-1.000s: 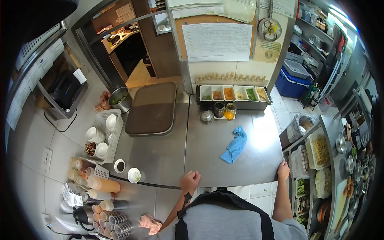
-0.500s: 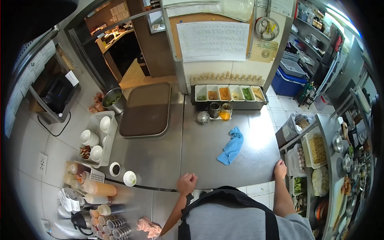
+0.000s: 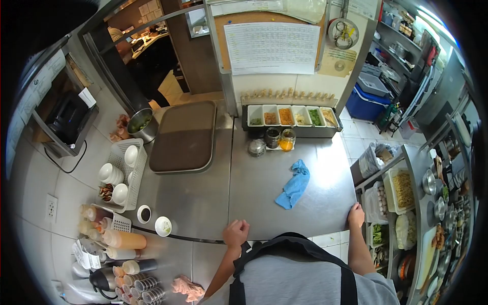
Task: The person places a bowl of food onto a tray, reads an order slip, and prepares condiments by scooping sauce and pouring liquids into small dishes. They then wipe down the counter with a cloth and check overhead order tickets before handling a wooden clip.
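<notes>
My left hand (image 3: 236,233) rests at the front edge of the steel counter (image 3: 203,203), its fingers curled into a fist with nothing showing in them. At the counter's right front corner, my right hand (image 3: 356,216) has its fingers closed over the edge. A crumpled blue cloth (image 3: 293,187) lies on the counter between and beyond my hands. To the left of my left hand stand a small white bowl with green bits (image 3: 163,226) and a small white cup of dark liquid (image 3: 144,214).
A brown tray (image 3: 183,137) lies at the back left beside a white basket (image 3: 134,178) of bowls. Behind the cloth are jars (image 3: 287,140) and a topping rack (image 3: 292,131). Squeeze bottles (image 3: 124,239) stand left, a pink cloth (image 3: 188,288) near my left forearm, shelves (image 3: 412,203) right.
Part of a person has come into view through the opening at the back left. The view has shifted slightly. Both my hands stay at the counter edge.
</notes>
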`<action>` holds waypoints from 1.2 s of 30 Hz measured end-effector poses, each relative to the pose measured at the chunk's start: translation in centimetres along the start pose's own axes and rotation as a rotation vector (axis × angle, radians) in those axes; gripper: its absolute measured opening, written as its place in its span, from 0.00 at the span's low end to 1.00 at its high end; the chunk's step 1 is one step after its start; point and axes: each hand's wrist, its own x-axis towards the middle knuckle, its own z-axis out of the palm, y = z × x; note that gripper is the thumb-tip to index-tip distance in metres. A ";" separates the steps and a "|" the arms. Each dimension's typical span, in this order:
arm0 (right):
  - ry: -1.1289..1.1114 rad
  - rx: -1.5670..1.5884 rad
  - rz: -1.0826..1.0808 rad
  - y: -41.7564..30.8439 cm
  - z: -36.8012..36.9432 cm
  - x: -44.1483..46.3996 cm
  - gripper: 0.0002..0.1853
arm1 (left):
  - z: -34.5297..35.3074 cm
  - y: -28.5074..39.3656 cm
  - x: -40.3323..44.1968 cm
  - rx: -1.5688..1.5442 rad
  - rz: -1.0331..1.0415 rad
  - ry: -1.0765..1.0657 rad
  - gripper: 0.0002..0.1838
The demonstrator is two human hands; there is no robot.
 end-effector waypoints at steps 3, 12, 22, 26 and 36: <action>-0.004 -0.013 0.005 0.0 -0.1 -0.1 0.26 | -0.1 -0.1 0.0 0.049 0.018 0.005 0.16; -0.013 -0.011 0.015 -0.1 -0.2 -0.3 0.25 | -0.2 -0.1 -0.1 0.053 0.048 0.014 0.15; -0.019 0.009 0.024 0.2 -0.2 -0.3 0.27 | -0.9 0.7 0.0 -0.026 0.017 -0.007 0.15; -0.017 0.037 0.015 0.8 0.3 0.0 0.30 | -0.9 0.4 0.0 0.024 0.052 0.024 0.14; -0.014 0.068 -0.032 2.6 1.7 1.1 0.31 | -0.1 -0.4 -0.2 -0.020 0.062 0.010 0.14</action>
